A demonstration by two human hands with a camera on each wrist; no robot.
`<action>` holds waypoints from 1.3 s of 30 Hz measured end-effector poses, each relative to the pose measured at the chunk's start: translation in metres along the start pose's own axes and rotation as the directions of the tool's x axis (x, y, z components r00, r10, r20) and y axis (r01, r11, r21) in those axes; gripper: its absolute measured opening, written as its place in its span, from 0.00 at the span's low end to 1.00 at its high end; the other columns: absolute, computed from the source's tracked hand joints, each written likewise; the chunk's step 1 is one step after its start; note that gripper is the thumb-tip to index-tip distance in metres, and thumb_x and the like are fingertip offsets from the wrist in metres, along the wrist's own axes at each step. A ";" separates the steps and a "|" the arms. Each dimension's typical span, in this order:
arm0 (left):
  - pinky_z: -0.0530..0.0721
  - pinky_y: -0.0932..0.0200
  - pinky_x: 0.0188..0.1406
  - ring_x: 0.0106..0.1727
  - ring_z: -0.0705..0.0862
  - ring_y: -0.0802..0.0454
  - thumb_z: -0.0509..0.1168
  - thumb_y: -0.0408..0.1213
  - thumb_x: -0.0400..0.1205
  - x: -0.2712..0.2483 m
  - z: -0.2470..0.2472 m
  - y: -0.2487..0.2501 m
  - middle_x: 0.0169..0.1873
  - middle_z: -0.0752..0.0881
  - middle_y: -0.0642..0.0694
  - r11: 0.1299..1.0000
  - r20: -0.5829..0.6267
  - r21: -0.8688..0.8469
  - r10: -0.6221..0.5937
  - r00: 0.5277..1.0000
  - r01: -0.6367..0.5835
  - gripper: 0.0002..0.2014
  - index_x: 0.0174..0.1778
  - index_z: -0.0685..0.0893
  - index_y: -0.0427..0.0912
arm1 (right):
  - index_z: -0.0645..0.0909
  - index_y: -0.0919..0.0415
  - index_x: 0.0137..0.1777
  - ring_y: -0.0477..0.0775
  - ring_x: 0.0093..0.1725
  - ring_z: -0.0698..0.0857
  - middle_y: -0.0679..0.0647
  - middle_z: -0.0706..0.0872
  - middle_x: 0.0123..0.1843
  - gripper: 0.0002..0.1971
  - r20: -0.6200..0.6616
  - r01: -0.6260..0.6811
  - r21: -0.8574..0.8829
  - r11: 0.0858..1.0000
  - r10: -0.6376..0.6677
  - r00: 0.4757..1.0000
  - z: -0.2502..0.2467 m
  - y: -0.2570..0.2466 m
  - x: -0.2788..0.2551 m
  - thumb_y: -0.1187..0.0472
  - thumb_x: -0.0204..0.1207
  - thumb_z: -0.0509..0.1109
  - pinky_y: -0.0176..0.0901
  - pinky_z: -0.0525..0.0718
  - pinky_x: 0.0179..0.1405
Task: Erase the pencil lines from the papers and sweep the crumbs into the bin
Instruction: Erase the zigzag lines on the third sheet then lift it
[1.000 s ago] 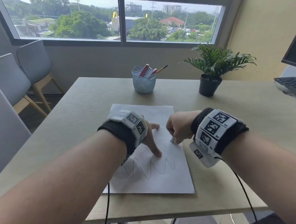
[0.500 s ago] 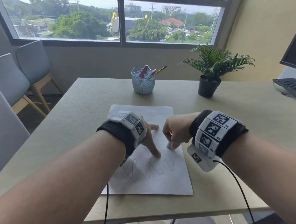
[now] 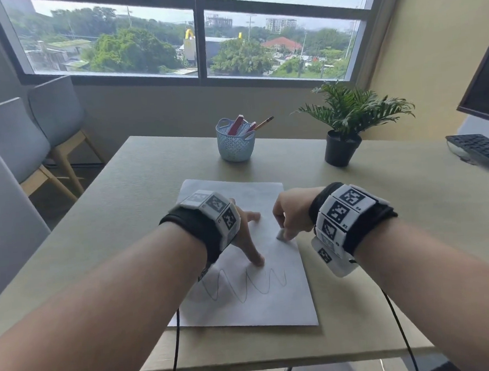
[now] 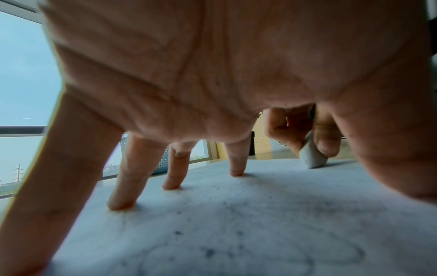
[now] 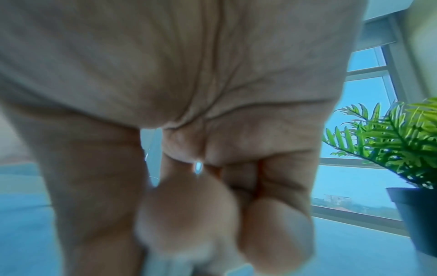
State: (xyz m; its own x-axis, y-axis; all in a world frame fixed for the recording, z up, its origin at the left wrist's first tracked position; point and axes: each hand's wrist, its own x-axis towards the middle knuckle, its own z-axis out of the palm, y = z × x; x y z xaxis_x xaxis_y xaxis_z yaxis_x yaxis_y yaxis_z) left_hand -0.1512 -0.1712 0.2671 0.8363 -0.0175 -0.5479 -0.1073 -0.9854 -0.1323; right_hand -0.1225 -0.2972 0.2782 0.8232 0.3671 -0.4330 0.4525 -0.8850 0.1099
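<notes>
A white sheet of paper (image 3: 271, 302) lies on the table in front of me, with a zigzag pencil line (image 3: 244, 285) across its near half. My left hand (image 3: 246, 234) presses the sheet down with spread, straight fingertips (image 4: 173, 184). Dark eraser crumbs (image 4: 209, 252) dot the paper under that palm. My right hand (image 3: 287, 220) pinches a small grey-white eraser (image 3: 280, 235) whose tip touches the paper near its right edge, above the zigzag. The eraser (image 4: 312, 156) also shows in the left wrist view. In the right wrist view my curled fingers (image 5: 212, 214) hide it.
A light blue basket (image 3: 234, 142) with pens and a pencil stands behind the paper. A potted plant (image 3: 340, 129) stands at the back right, a keyboard (image 3: 484, 151) and monitor (image 3: 487, 81) at the far right. Chairs (image 3: 31, 136) stand to the left of the table (image 3: 123, 208).
My right hand has rubbed the eraser over a small stretch of paper, going left and near, then back right. The left hand has stayed pressed on the sheet.
</notes>
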 end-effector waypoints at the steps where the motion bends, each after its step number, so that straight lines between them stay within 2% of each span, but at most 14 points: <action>1: 0.63 0.38 0.75 0.80 0.58 0.36 0.69 0.71 0.66 0.001 0.000 0.000 0.82 0.49 0.43 1.000 0.000 -0.002 -0.001 1.000 0.001 0.53 0.81 0.43 0.70 | 0.84 0.59 0.47 0.46 0.26 0.75 0.48 0.78 0.29 0.07 -0.006 0.006 0.008 1.000 -0.006 1.000 0.002 -0.001 -0.001 0.56 0.75 0.73 0.35 0.73 0.25; 6: 0.63 0.37 0.76 0.80 0.58 0.36 0.69 0.72 0.65 0.002 0.001 -0.001 0.82 0.49 0.44 1.000 0.003 0.003 -0.009 1.000 0.009 0.53 0.80 0.42 0.71 | 0.82 0.58 0.43 0.46 0.25 0.76 0.48 0.79 0.26 0.06 0.029 0.068 0.058 0.996 -0.070 0.997 0.015 -0.007 -0.016 0.56 0.75 0.74 0.35 0.74 0.25; 9: 0.65 0.38 0.75 0.80 0.60 0.36 0.69 0.72 0.64 0.003 0.002 -0.002 0.82 0.52 0.45 1.000 0.003 0.008 -0.014 1.000 0.014 0.54 0.80 0.43 0.72 | 0.85 0.56 0.45 0.49 0.29 0.81 0.52 0.86 0.34 0.10 0.046 0.079 0.134 0.988 -0.085 0.995 0.018 -0.003 -0.024 0.50 0.73 0.76 0.37 0.79 0.31; 11: 0.65 0.38 0.74 0.80 0.61 0.37 0.70 0.73 0.62 0.003 0.002 -0.009 0.82 0.55 0.47 0.999 0.000 -0.021 -0.024 1.000 0.024 0.55 0.80 0.45 0.71 | 0.85 0.53 0.45 0.49 0.31 0.81 0.53 0.88 0.41 0.11 -0.048 0.082 0.245 0.966 -0.072 0.996 0.020 0.003 -0.029 0.46 0.72 0.76 0.41 0.83 0.38; 14: 0.61 0.42 0.78 0.82 0.59 0.44 0.72 0.68 0.66 0.001 0.004 -0.026 0.83 0.55 0.51 0.992 -0.049 -0.126 -0.006 0.999 0.000 0.53 0.82 0.49 0.65 | 0.87 0.57 0.52 0.44 0.31 0.78 0.50 0.85 0.42 0.15 -0.219 0.133 0.402 0.906 -0.046 0.975 0.021 0.010 -0.042 0.47 0.74 0.75 0.41 0.82 0.43; 17: 0.56 0.45 0.80 0.83 0.55 0.49 0.71 0.62 0.72 -0.005 0.006 -0.037 0.83 0.52 0.53 0.982 -0.166 -0.159 0.073 0.983 -0.100 0.46 0.82 0.53 0.62 | 0.86 0.56 0.56 0.45 0.33 0.80 0.50 0.86 0.39 0.16 -0.233 0.187 0.493 0.850 -0.079 0.969 0.019 0.012 -0.052 0.46 0.75 0.73 0.40 0.81 0.43; 20: 0.64 0.53 0.77 0.78 0.66 0.54 0.71 0.54 0.76 -0.022 0.008 -0.035 0.79 0.65 0.57 0.912 -0.222 -0.266 0.256 0.941 -0.311 0.35 0.79 0.65 0.57 | 0.86 0.57 0.56 0.45 0.34 0.84 0.54 0.90 0.44 0.16 -0.251 0.241 0.549 0.800 -0.117 0.961 0.016 0.006 -0.055 0.48 0.76 0.73 0.44 0.85 0.46; 23: 0.78 0.62 0.61 0.57 0.84 0.60 0.67 0.48 0.81 -0.032 0.014 -0.029 0.62 0.85 0.53 0.812 -0.277 -0.364 0.374 0.885 -0.456 0.17 0.65 0.81 0.48 | 0.85 0.62 0.51 0.47 0.32 0.86 0.53 0.89 0.38 0.12 -0.266 0.273 0.601 0.752 -0.134 0.955 0.015 -0.003 -0.050 0.56 0.74 0.77 0.44 0.87 0.43; 26: 0.81 0.65 0.49 0.40 0.86 0.64 0.65 0.49 0.83 -0.032 0.025 -0.030 0.42 0.91 0.53 0.826 -0.287 -0.351 0.353 0.891 -0.440 0.12 0.52 0.86 0.45 | 0.84 0.62 0.47 0.45 0.28 0.83 0.50 0.87 0.32 0.15 -0.243 0.219 0.515 0.829 -0.103 0.965 0.018 -0.011 -0.044 0.50 0.71 0.78 0.38 0.83 0.34; 28: 0.82 0.62 0.49 0.39 0.84 0.62 0.65 0.56 0.80 -0.030 0.032 -0.034 0.37 0.90 0.55 0.890 -0.283 -0.258 0.302 0.910 -0.375 0.15 0.48 0.88 0.49 | 0.84 0.60 0.51 0.48 0.35 0.84 0.53 0.88 0.40 0.15 -0.215 0.150 0.382 0.912 -0.071 0.974 0.022 -0.014 -0.040 0.48 0.73 0.76 0.39 0.80 0.36; 31: 0.82 0.59 0.53 0.43 0.82 0.61 0.68 0.62 0.75 -0.025 0.038 -0.041 0.39 0.86 0.61 0.938 -0.310 -0.161 0.246 0.918 -0.306 0.16 0.45 0.89 0.55 | 0.77 0.55 0.69 0.55 0.60 0.81 0.54 0.82 0.64 0.25 -0.147 0.088 0.201 0.976 -0.058 0.987 0.031 -0.014 -0.029 0.45 0.76 0.72 0.44 0.79 0.57; 34: 0.81 0.58 0.55 0.47 0.82 0.59 0.67 0.67 0.72 -0.024 0.039 -0.043 0.43 0.85 0.62 0.950 -0.326 -0.135 0.225 0.918 -0.281 0.20 0.46 0.89 0.56 | 0.66 0.50 0.81 0.57 0.74 0.73 0.55 0.69 0.79 0.32 -0.068 0.094 0.113 0.989 -0.087 0.994 0.033 -0.014 -0.019 0.43 0.78 0.68 0.48 0.72 0.71; 37: 0.81 0.57 0.57 0.51 0.83 0.56 0.65 0.64 0.76 -0.022 0.035 -0.040 0.49 0.88 0.58 0.960 -0.340 -0.075 0.231 0.912 -0.271 0.21 0.52 0.89 0.53 | 0.64 0.49 0.82 0.56 0.78 0.68 0.54 0.61 0.84 0.32 -0.026 0.104 0.074 0.992 -0.102 0.994 0.027 -0.015 -0.009 0.43 0.80 0.66 0.47 0.67 0.74; 39: 0.80 0.58 0.56 0.51 0.83 0.54 0.64 0.62 0.78 -0.022 0.032 -0.038 0.51 0.87 0.55 0.960 -0.349 -0.060 0.235 0.907 -0.272 0.21 0.55 0.88 0.51 | 0.66 0.50 0.80 0.57 0.73 0.74 0.55 0.72 0.78 0.30 -0.034 0.102 0.076 0.992 -0.099 0.994 0.023 -0.017 -0.001 0.46 0.80 0.68 0.44 0.72 0.67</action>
State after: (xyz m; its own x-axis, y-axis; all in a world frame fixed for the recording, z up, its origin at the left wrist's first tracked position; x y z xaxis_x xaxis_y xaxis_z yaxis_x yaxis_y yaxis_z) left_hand -0.1826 -0.1282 0.2572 0.9212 -0.3067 -0.2394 -0.2982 -0.9518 0.0720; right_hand -0.1391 -0.2893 0.2560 0.7855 0.4628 -0.4108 0.5064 -0.8623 -0.0030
